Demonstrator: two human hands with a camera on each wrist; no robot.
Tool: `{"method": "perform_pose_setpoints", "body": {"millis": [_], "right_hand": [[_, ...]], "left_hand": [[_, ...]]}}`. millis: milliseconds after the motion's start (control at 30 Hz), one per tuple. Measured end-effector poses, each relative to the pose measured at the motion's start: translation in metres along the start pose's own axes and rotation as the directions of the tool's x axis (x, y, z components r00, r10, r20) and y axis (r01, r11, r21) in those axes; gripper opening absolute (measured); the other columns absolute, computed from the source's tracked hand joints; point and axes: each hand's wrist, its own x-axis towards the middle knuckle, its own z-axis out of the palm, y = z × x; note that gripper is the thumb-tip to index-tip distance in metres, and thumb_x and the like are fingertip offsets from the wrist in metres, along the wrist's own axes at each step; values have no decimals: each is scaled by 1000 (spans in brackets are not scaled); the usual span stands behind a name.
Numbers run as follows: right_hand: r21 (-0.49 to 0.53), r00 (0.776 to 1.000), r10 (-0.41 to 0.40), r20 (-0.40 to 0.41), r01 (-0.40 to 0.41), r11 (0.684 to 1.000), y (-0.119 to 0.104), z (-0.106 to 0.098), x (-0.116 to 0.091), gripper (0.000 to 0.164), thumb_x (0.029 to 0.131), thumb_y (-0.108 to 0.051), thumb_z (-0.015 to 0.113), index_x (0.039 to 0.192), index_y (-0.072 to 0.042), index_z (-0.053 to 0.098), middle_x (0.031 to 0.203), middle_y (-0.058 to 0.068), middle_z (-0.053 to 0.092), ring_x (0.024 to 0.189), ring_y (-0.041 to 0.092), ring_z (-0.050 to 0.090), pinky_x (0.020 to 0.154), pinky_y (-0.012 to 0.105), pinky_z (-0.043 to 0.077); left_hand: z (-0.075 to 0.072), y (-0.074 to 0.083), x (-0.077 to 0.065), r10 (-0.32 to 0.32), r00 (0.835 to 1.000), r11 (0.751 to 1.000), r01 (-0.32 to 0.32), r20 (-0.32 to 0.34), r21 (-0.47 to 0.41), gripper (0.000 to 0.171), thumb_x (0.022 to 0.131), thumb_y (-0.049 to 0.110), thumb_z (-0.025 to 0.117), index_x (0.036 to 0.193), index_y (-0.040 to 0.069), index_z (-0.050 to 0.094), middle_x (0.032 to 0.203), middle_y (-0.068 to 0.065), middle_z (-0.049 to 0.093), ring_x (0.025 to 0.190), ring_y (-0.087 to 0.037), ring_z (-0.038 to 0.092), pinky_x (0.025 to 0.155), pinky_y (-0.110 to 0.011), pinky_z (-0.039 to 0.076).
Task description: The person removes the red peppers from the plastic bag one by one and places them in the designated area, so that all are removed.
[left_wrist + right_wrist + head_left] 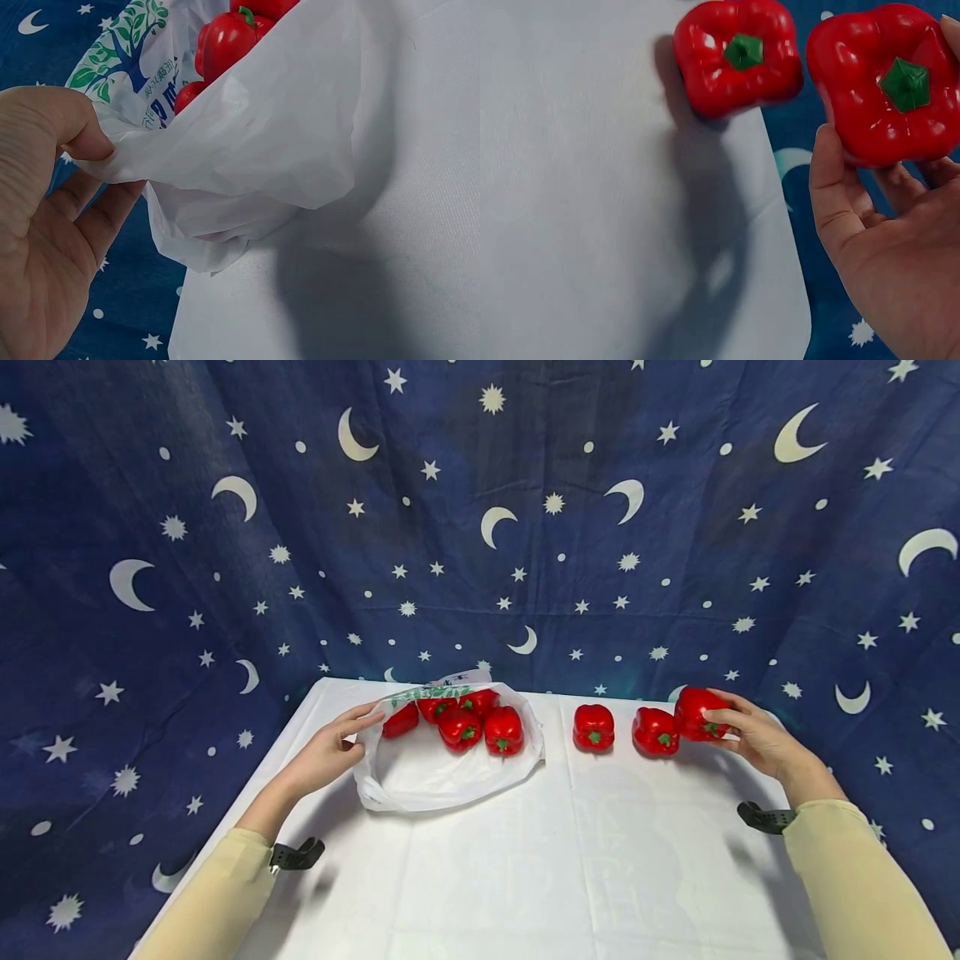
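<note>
The left hand (333, 750) pinches the rim of a thin white plastic bag printed with a green-leaved tree (427, 799), thumb on one side of the film and fingers on the other; the bag's mouth gapes on the side toward the right hand. The right hand (763, 745) has its thumb and fingers spread as wide as a glossy, blocky red bell pepper with a green stem (695, 714) and curled around it; the pepper appears raised from the white cloth-covered table (495, 885). Just beside the held pepper, toward the left hand, lies a second lobed red pepper (656, 732); a third squarish red pepper (593, 727) lies between that one and the bag. Five more shiny red peppers (460, 729) show inside the bag, beyond the left hand's fingertips.

For a sound hold, the smooth skin calls for fingers well under the lobes, with the thumb opposing them, rather than a squeeze at the stem. Extra height would help the right hand clear the adjacent pepper. The left hand does best to keep the rim lifted and lightly taut: slack film could sag across the mouth, while a hard pull might tear it or roll the contents.
</note>
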Motion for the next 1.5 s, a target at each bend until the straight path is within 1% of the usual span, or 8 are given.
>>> {"method": "perform_pose_setpoints", "body": {"millis": [267,500,600,833,1067,1133,1300,1500], "right_hand": [[-62,999,30,-32,-32,998,13,-20,6,82,102,-24,63,165,-17,10,132,-8,38,109,14,45,85,26,54],[-183,991,89,-104,-107,977,28,-32,6,91,102,-38,61,165,-8,1,154,23,17,121,26,34,86,26,51],[-221,985,103,-141,-133,966,35,-36,5,95,102,-41,61,163,-4,-1,159,28,7,124,33,32,84,26,51],[-259,981,100,-169,-142,955,45,-40,7,98,102,-43,61,161,3,-2,160,30,8,131,43,27,84,28,48],[-263,976,92,-196,-143,954,50,-36,14,99,101,-42,62,160,6,-1,163,32,6,137,48,23,78,18,49],[-266,975,89,-201,-142,953,49,-35,15,97,102,-40,61,160,7,-1,163,33,6,138,48,23,80,20,51],[-284,968,110,-227,-173,943,49,-32,17,95,102,-38,59,160,7,-3,164,34,4,143,50,19,103,42,48],[-260,964,114,-242,-177,949,50,-33,19,93,103,-36,56,160,4,-4,163,36,5,143,51,20,81,24,56]], "left_hand": [[0,2,1,0,1000,1000,0,1,13,64,92,-8,47,151,16,53,164,5,32,124,-23,43,70,-28,44],[0,2,0,-3,1000,1000,3,4,5,63,93,-6,47,151,16,53,164,5,31,130,-22,41,74,-28,45],[0,2,0,1,1000,1000,-1,3,2,63,92,-7,49,151,15,53,164,4,32,130,-21,41,72,-27,45],[1,1,0,12,1000,1000,-12,2,2,64,91,-9,49,151,13,54,164,2,32,128,-22,41,72,-26,45],[0,2,-1,7,1000,1000,-7,6,-2,63,91,-8,49,151,12,54,165,2,32,139,-23,36,76,-26,45],[0,2,-1,5,1000,1000,-5,5,-2,63,91,-9,49,151,12,54,165,3,32,139,-22,36,77,-26,45],[-1,2,-2,7,1000,1000,-7,4,0,63,91,-9,49,151,12,54,165,3,32,133,-22,39,76,-26,45],[0,3,-1,-3,1000,1000,3,7,-3,63,91,-8,49,150,13,54,165,3,32,138,-22,37,76,-26,45]]}}
